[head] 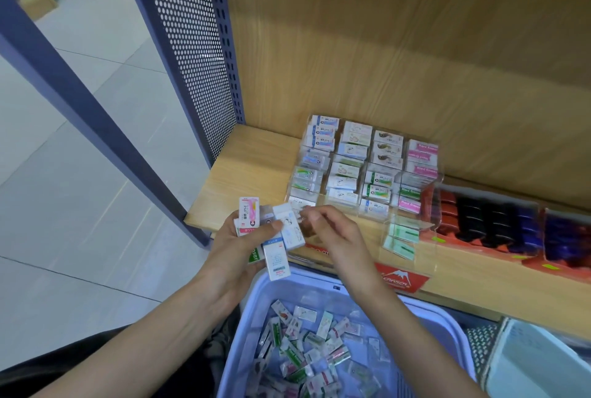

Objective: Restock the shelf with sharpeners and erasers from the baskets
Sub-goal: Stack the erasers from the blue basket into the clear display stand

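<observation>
Before the light wooden shelf (249,167), the left hand (236,239) is gripping several small boxed erasers (277,258); the right hand (332,231) is curling beside them, grip unclear.

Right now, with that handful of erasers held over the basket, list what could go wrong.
1. The left hand grips several erasers in a loose fan. The lowest one sticks out and could slip back into the basket or onto the floor.
2. The clear rack seems sorted by type, pocket by pocket. The handful looks mixed, so an eraser could easily land in the wrong pocket.
</observation>
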`<state>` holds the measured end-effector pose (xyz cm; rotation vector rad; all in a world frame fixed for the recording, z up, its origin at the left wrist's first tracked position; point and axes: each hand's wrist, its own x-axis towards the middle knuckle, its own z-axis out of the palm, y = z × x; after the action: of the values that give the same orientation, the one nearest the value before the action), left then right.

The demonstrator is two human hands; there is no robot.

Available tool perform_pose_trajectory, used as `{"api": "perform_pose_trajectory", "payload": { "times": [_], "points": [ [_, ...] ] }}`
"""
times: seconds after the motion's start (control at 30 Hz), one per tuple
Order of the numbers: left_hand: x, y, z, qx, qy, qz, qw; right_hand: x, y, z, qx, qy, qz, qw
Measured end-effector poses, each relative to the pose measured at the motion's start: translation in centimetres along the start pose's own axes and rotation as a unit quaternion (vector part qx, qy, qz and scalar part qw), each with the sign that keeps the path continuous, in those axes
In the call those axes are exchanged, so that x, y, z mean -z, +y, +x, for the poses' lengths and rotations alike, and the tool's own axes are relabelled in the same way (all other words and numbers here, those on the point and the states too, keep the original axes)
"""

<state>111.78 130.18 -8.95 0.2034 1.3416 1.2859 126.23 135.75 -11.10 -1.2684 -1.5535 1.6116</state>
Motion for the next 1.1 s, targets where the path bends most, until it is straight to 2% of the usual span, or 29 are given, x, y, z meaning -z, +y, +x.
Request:
{"api": "perform_pose_trajectory", "payload": {
  "times": [0.1, 0.27, 0.43, 0.5, 0.6, 0.7, 0.8, 0.9, 1.0, 1.1],
  "points": [
    [-0.6, -0.4, -0.4, -0.007, -0.02, 0.015, 1.0, -0.3, -1.1, -1.7, -0.027, -0.023, 0.055, 0.998],
    [-1.4, -0.5, -1.0, -0.01, -0.033, 0.02, 0.999, 0.6, -1.4, -3.2, -0.042, 0.063, 0.078, 0.994],
    [-2.5, -0.7, -1.1, 0.006, -0.021, 0.035, 0.999, 2.2, -0.6, -4.7, -0.072, 0.064, 0.104, 0.99],
    [-2.9, -0.9, -1.0, 0.014, -0.016, 0.043, 0.999, 3.0, 0.0, -4.6, -0.099, 0.1, 0.117, 0.983],
    [-3.3, -1.0, -0.4, 0.022, -0.003, 0.044, 0.999, 4.9, 1.2, -3.0, -0.116, 0.175, 0.077, 0.975],
    [-3.9, -1.0, 0.0, 0.023, -0.002, 0.038, 0.999, 6.7, 1.5, -0.3, -0.1, 0.197, 0.05, 0.974],
    [-4.6, -0.7, 0.4, 0.024, -0.003, 0.03, 0.999, 8.2, 1.5, 3.4, -0.076, 0.194, -0.023, 0.978],
    [-5.0, -0.4, 0.9, 0.023, 0.001, 0.021, 1.0, 9.1, 2.0, 7.5, -0.04, 0.156, -0.18, 0.97],
    [-5.1, -0.2, 1.3, 0.02, -0.001, 0.02, 1.0, 9.2, 2.7, 10.6, -0.013, 0.096, -0.335, 0.937],
    [-4.9, 0.0, 1.5, 0.017, -0.009, 0.016, 1.0, 9.0, 3.5, 11.6, 0.019, 0.062, -0.437, 0.897]
  ]
}}
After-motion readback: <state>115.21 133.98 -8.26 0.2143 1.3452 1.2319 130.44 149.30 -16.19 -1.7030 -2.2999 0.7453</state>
